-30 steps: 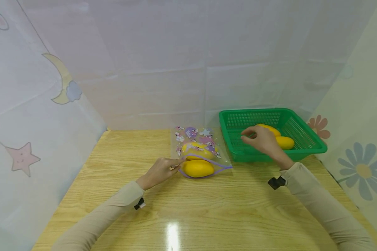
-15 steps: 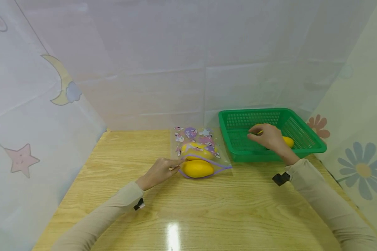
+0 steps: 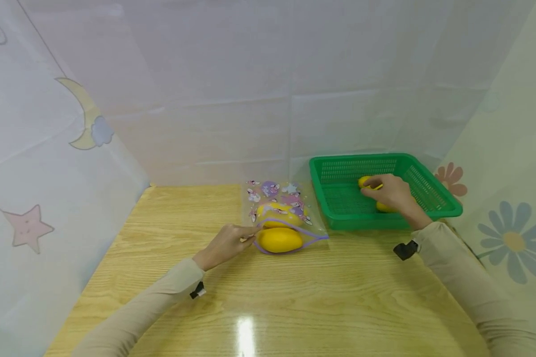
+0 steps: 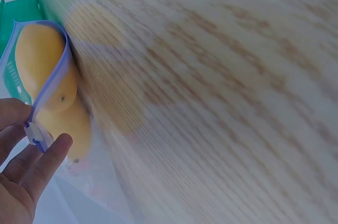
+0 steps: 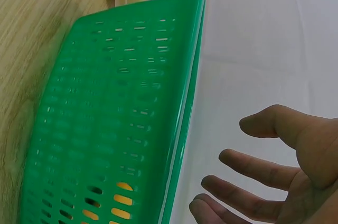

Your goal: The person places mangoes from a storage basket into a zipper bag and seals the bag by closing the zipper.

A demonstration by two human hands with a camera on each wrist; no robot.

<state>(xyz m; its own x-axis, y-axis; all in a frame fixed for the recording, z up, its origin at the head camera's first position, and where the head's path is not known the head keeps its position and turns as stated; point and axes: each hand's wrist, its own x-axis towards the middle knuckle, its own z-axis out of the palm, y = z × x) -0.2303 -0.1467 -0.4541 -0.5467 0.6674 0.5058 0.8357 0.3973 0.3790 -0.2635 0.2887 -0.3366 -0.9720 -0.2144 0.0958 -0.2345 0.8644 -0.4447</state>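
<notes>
A clear zip bag [image 3: 319, 218] with purple edging and cartoon prints lies on the table, its mouth toward me. Two yellow mangoes are inside: one mango [image 3: 280, 240] at the mouth, another [image 4: 79, 123] deeper in. My left hand [image 3: 228, 243] pinches the bag's left corner, near a white slider [image 4: 34, 133] seen in the left wrist view. Over the green basket [image 3: 339, 223] hovers my right hand [image 3: 393, 192], its fingers spread apart and holding nothing in the right wrist view. Beneath it, partly hidden, are two yellow mangoes, the farther mango [image 3: 364, 181] and the nearer mango [image 3: 385, 207].
The basket stands at the back right of the wooden table [image 3: 268, 302], close to the bag's right side. A pale cloth backdrop [image 3: 232, 119] rises behind the table and on both sides.
My right hand has moved right and slightly away from me over the basket, now covering more of the mangoes there. My left hand and the bag have stayed in place.
</notes>
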